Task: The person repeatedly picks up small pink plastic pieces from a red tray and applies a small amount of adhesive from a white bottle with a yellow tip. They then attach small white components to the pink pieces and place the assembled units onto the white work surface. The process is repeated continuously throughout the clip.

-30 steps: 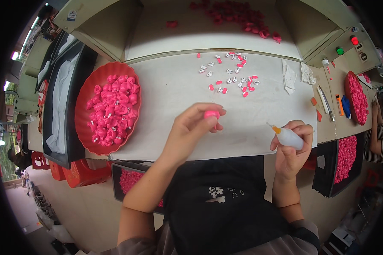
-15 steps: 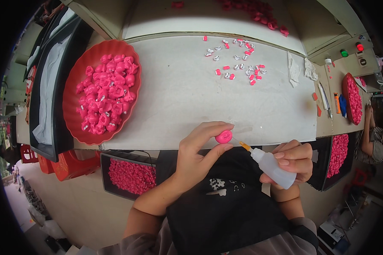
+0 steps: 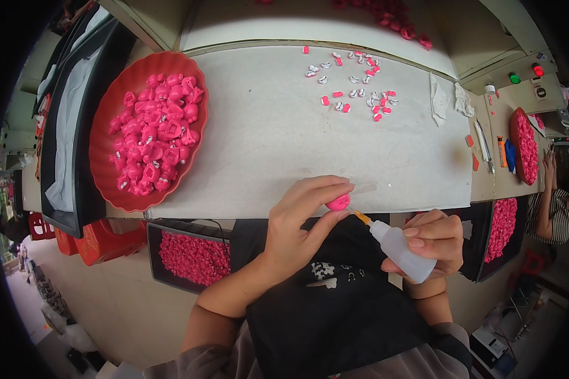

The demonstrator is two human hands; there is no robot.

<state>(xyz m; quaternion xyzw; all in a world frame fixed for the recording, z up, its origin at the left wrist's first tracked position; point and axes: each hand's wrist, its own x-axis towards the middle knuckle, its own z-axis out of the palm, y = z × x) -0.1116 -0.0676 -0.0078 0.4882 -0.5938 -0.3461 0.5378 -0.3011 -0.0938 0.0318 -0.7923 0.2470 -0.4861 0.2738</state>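
Note:
Between the thumb and fingertips of my left hand (image 3: 303, 218) is a small rounded pink plastic piece (image 3: 339, 202), partly covered by the fingers. My right hand (image 3: 437, 243) grips a white translucent squeeze bottle (image 3: 403, 250), tilted so its amber tip and thin needle (image 3: 361, 216) point up and left. The needle end lies close by the pink piece; whether they touch I cannot tell. Farther back on the white-covered table (image 3: 259, 145) lie several tiny pink-and-white parts (image 3: 354, 93).
A red scalloped bowl (image 3: 101, 148) of pink pieces stands at left, beside a black tray (image 3: 57, 151). Below the table edge are bins of pink pieces (image 3: 193, 258). At right lie crumpled tissue (image 3: 439, 101), an orange tube (image 3: 502, 151) and another red bowl (image 3: 520, 129). A person in striped sleeves (image 3: 553, 215) sits farther right.
The pink piece has shifted slightly right and turned in my left fingers, so its slotted face no longer shows clearly. The bottle has moved slightly left with my right hand.

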